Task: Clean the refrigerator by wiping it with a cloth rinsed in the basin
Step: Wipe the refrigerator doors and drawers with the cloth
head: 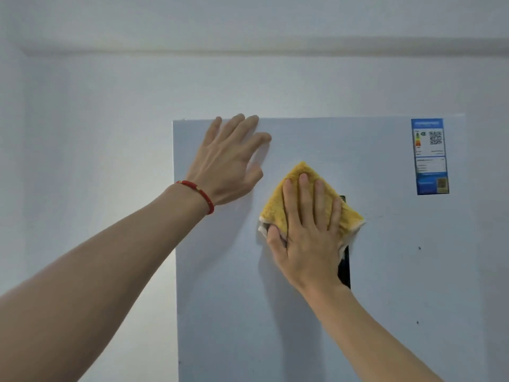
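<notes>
There was one refrigerator (385, 271), one yellow cloth (303, 175) and one blue label (429, 157) stuck on the door. One black panel (344, 271) showed on the door. Two hands were in view, the left hand (228, 164) and the right hand (308, 244). One red bracelet (198, 192) circled a wrist. Three dark specks dotted the door.

Lighting: soft, even, cool-toned daylight, moderately bright, no hard glare. Shadows: my left hand (225, 164) and right hand (305, 238) cast faint grey shadows on the refrigerator (385, 271) door, falling down and leftward. Image quality: overall slightly soft, label (430, 156) print illegible, wide-angle bending along the ceiling line.
</notes>
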A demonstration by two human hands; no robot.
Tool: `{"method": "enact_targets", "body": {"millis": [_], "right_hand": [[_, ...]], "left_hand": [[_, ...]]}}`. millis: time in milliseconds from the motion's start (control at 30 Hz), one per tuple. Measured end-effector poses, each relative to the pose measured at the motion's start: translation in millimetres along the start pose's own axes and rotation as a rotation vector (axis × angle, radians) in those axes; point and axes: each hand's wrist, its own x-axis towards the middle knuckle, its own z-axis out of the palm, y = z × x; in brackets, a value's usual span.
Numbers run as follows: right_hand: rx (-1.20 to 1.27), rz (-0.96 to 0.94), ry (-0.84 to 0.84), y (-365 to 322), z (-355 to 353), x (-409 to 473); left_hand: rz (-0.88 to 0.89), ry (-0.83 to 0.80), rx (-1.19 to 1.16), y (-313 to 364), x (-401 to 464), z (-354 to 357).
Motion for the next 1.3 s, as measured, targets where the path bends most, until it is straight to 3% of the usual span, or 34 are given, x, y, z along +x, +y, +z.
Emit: {"method": "enact_targets", "body": {"millis": [100,167,333,467,500,533,667,733,933,1033,1100,1200,1300], "right_hand": [[-0.013,-0.247,-0.080,27.2,-6.9,-6.3],[-0.044,-0.282,-0.091,63.2,-13.7,-1.2],[-0.077,0.143,-0.059,147.6,-24.9,-2.4],[0.028,0.567,0.019,130.0,-20.1,6.7],[0.044,0.597,0.022,116.9,-17.7,6.0],[0.045,0.541,0.012,108.5,-16.4,0.7],[-0.062,0.007,-0.132,138.2,-26.4,-39.0],[-0.084,-0.010,-0.144,174.6,-31.6,-45.6],[0.033,0.368,-0.069,248.7,-43.8,-9.0],[0.134,0.678,0.028,241.4,-36.4,-20.6],[0.106,0.764,0.042,218.0,-25.9,-41.1],[0.102,0.681,-0.007,163.8,-17.0,-58.0],[0.080,0.323,-0.118,123.0,-17.7,-62.4]], "left_hand": [[0.052,-0.028,-0.029,32.1,19.9,6.6],[0.078,-0.031,-0.050,50.7,28.6,9.6],[0.167,-0.029,-0.047,93.9,32.3,19.7],[0.217,-0.051,-0.002,107.3,26.2,29.2],[0.225,-0.058,0.019,107.8,25.8,30.1],[0.243,-0.069,0.043,109.0,27.6,30.5],[0.288,-0.073,0.112,104.5,31.2,32.0],[0.315,-0.071,0.136,103.5,30.7,33.6],[0.288,-0.052,0.120,113.7,33.5,30.9],[0.275,-0.036,0.059,125.3,31.9,28.7],[0.285,-0.025,0.027,136.2,27.5,30.9],[0.280,-0.034,-0.020,154.0,20.2,38.3],[0.214,0.002,-0.135,174.4,12.2,44.9]]}}
